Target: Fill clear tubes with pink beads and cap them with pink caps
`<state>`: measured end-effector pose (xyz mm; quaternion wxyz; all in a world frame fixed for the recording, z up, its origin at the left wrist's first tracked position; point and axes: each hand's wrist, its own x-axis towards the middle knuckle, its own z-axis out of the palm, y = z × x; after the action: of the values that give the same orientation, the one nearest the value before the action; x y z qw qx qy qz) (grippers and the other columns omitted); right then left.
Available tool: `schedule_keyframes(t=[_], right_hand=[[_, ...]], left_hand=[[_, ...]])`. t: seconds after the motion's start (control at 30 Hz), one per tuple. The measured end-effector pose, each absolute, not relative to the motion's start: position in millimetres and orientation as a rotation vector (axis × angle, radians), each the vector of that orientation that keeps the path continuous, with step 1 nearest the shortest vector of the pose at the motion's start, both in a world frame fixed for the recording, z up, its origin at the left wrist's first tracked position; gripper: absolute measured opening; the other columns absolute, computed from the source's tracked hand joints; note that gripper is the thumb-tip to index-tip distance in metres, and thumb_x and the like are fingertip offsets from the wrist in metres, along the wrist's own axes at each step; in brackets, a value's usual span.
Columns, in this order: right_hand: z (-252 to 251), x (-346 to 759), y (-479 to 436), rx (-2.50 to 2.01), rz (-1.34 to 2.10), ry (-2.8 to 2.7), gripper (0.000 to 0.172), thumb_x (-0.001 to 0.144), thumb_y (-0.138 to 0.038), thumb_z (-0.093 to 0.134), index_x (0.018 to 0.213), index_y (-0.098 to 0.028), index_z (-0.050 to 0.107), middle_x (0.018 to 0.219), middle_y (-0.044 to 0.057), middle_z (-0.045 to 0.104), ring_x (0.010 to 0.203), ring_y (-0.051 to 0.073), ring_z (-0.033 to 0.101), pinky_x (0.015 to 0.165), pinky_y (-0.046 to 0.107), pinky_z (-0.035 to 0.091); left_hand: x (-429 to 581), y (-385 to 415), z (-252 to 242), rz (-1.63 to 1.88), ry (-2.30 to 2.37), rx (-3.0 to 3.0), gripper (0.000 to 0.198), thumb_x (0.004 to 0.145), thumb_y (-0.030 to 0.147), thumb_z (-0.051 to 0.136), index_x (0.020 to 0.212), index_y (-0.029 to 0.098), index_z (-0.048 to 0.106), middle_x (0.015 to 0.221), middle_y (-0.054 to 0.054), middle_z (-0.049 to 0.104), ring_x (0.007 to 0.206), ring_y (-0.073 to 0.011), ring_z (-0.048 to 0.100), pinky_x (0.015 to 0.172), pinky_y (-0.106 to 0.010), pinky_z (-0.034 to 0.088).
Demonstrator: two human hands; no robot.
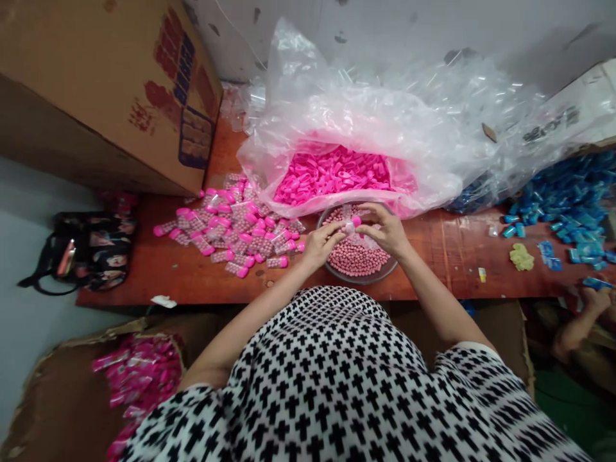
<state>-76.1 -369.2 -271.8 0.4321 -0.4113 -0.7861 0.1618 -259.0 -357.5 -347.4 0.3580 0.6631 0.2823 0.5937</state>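
Over a bowl [359, 280] of pink beads [359, 260], both my hands meet at one small see-through plastic bottle [347, 228]. My left hand [321, 247] pinches the bottle's body between thumb and fingers. At its other end, the thumb and forefinger of my right hand [387, 232] close around a bright pink cap [356, 221]. How full the bottle is, I cannot tell. Left of the bowl lies a heap of bead-filled bottles with pink caps [235, 224]. Behind the bowl, an open plastic bag [312, 115] holds many loose pink caps [337, 172].
A large cardboard box [110, 90] stands at the back left, near a floral bag [103, 250]. See-through bottles [457, 96] pile up along the wall. Blue pieces [572, 192] cover the right end. Another person's hand [594, 301] shows at far right. Pink packets [144, 366] fill a carton below.
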Motion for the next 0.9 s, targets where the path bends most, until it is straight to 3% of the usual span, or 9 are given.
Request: schedule_keyframes(t=[0.1,0.23,0.37,0.57,0.77,0.9], right_hand=[[-281,-83,-382,-1.011,0.148,-2.174,0.031,0.077,-0.041,0.066,0.104,-0.025,0.065,0.102,0.003,0.069,0.09,0.018,0.064,0.08,0.031,0.049],[-294,-83,-383,-0.941,-0.016,-2.253,0.025,0.082,-0.041,0.061,0.096,-0.02,0.067,0.088,0.004,0.071,0.078,0.016,0.064,0.072,0.027,0.048],[-300,-84,-390,-0.883,-0.135,-2.309,0.024,0.084,-0.042,0.058,0.086,-0.018,0.063,0.072,0.002,0.064,0.064,0.013,0.057,0.061,0.024,0.042],[-300,-87,-402,-0.844,-0.388,-2.41,0.021,0.09,-0.034,0.05,0.077,-0.018,0.054,0.068,0.004,0.057,0.064,0.014,0.049,0.063,0.026,0.037],[-302,-85,-392,-0.851,-0.334,-2.524,0.024,0.089,-0.036,0.05,0.076,-0.017,0.054,0.067,0.004,0.057,0.063,0.015,0.048,0.061,0.026,0.034],[-299,-87,-391,-0.918,-0.079,-2.424,0.023,0.085,-0.038,0.055,0.084,-0.016,0.063,0.076,0.007,0.064,0.071,0.016,0.055,0.069,0.029,0.041]], left_hand=[[-263,-366,-349,1.552,0.73,1.855,0.024,0.081,0.027,0.06,0.101,0.021,0.07,0.105,-0.005,0.07,0.099,-0.0197,0.063,0.093,-0.031,0.047],[-268,-372,-356,1.59,0.734,1.974,0.023,0.084,0.027,0.057,0.101,0.018,0.069,0.101,-0.005,0.071,0.091,-0.0172,0.066,0.084,-0.028,0.05],[-268,-376,-362,1.677,0.757,2.084,0.021,0.085,0.027,0.057,0.099,0.017,0.07,0.097,-0.005,0.072,0.086,-0.0164,0.067,0.078,-0.026,0.051],[-269,-379,-360,1.675,0.748,2.381,0.022,0.089,0.026,0.05,0.095,0.016,0.069,0.086,-0.006,0.072,0.074,-0.0148,0.066,0.068,-0.024,0.048],[-273,-373,-357,1.45,0.73,2.47,0.026,0.088,0.031,0.049,0.08,0.016,0.069,0.063,-0.003,0.065,0.058,-0.0127,0.059,0.059,-0.022,0.042],[-270,-372,-360,1.416,0.699,2.012,0.028,0.082,0.039,0.056,0.084,0.016,0.072,0.067,-0.002,0.069,0.06,-0.0134,0.06,0.062,-0.023,0.046]])
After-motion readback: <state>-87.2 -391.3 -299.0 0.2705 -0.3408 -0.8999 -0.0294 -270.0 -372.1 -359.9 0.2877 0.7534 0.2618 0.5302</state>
